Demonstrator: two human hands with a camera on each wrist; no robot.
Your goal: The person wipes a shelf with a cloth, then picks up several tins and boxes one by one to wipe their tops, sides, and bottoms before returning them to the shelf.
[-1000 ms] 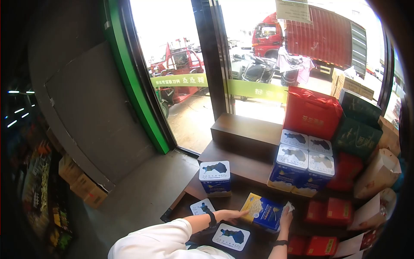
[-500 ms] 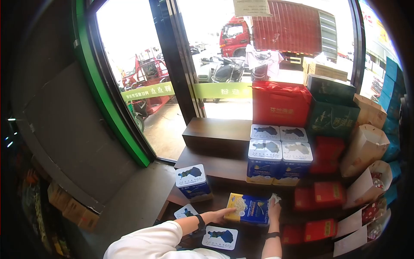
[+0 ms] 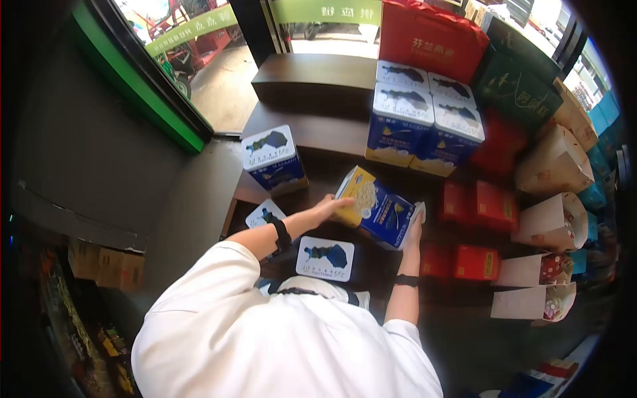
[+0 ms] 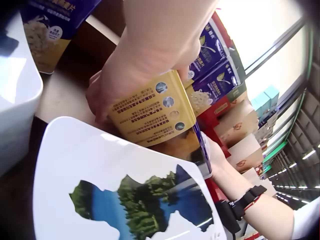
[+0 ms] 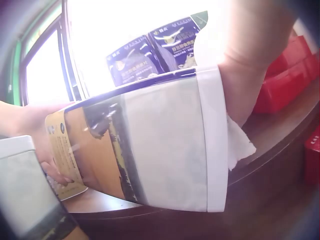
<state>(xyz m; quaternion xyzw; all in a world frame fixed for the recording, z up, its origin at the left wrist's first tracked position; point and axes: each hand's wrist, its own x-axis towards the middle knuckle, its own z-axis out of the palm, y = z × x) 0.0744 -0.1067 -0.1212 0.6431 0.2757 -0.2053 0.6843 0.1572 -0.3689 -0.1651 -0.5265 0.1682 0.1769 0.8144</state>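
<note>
A blue and yellow tin [image 3: 378, 207] with a white lid lies on its side, held up between both hands. My left hand [image 3: 324, 209] grips its yellow bottom end, the fingers curled over the edge in the left wrist view. At the lid end, my right hand [image 3: 413, 233] holds a crumpled white tissue [image 3: 421, 211] against the tin; a corner of the tissue [image 5: 240, 146] sticks out below that hand in the right wrist view. Two more tins stand close by, showing the lid of one [image 3: 325, 257] in front and another lid [image 3: 265, 215] partly behind the left forearm.
Another upright tin [image 3: 273, 159] stands at the left of the dark stepped shelf [image 3: 305, 126]. Several tins [image 3: 424, 123] are grouped on the shelf at right, before a red bag [image 3: 431, 40]. Red boxes [image 3: 478, 205] and paper bags [image 3: 551, 162] line the right side.
The head view has tipped downward. The tin has turned so that its lid end points more toward the body, and both hands have kept their hold at its ends.
</note>
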